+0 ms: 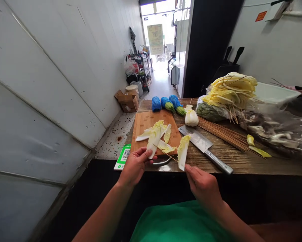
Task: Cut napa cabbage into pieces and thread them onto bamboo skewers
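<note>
My left hand (137, 164) pinches a napa cabbage leaf strip (154, 138), white at the base and yellow at the frilled tip. A thin bamboo skewer (168, 156) runs from that strip to a second cabbage strip (183, 153). My right hand (200, 179) is closed at the lower edge of this second strip; its fingers seem to grip the skewer's end, which is hidden. Beneath and beyond my left hand, several more cabbage pieces (167, 133) lie on the wooden cutting board (143, 120). A cleaver (197, 139) rests right of the board, its handle towards me.
Behind the board lie several green vegetables in blue foam nets (156, 103). A cabbage heart (191, 118) stands near a bundle of skewers (223, 133). Skewered cabbage leaves (232, 88) are piled at the right, beside a plastic bag (279, 129). A green QR-code card (122, 157) sits at the left edge.
</note>
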`<move>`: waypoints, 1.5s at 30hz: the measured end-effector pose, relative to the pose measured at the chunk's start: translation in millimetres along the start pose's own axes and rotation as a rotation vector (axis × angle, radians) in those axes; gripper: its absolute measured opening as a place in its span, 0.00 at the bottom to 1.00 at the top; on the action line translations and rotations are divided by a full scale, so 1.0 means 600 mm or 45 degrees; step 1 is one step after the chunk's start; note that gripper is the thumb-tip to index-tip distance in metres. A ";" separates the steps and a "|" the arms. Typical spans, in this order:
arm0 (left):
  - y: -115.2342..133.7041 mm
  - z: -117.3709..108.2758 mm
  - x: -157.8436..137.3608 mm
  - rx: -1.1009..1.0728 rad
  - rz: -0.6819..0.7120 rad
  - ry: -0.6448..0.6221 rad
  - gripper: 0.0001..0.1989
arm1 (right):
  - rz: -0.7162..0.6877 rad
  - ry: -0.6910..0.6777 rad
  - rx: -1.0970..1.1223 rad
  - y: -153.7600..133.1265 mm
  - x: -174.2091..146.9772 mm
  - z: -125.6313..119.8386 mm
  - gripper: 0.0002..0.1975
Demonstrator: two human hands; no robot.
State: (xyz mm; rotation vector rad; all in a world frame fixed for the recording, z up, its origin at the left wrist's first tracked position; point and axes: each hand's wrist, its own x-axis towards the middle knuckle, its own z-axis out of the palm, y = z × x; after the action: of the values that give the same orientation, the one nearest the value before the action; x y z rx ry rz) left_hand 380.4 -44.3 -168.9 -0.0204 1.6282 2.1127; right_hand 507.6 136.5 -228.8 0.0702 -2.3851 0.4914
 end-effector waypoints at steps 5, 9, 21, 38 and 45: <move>-0.019 -0.004 -0.007 -0.373 -0.138 0.084 0.06 | -0.059 -0.060 -0.064 -0.001 -0.029 -0.010 0.13; -0.023 -0.009 -0.002 -0.424 -0.153 0.045 0.06 | -0.075 -0.126 -0.115 -0.002 -0.042 -0.017 0.14; -0.018 -0.010 -0.010 -0.374 -0.258 -0.014 0.04 | -0.069 -0.169 -0.158 -0.002 -0.044 -0.013 0.14; -0.033 0.005 -0.007 -0.075 0.001 -0.008 0.11 | -0.043 -0.539 0.401 0.028 0.083 -0.060 0.12; -0.027 0.016 -0.014 -0.076 0.032 -0.136 0.11 | -0.298 -0.865 0.716 0.010 0.141 0.006 0.12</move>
State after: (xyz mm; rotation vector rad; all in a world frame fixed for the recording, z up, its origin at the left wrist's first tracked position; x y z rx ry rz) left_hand 396.4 -35.2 -178.5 0.0925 1.5112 2.1424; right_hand 440.1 147.6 -178.9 0.8796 -2.7361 1.1504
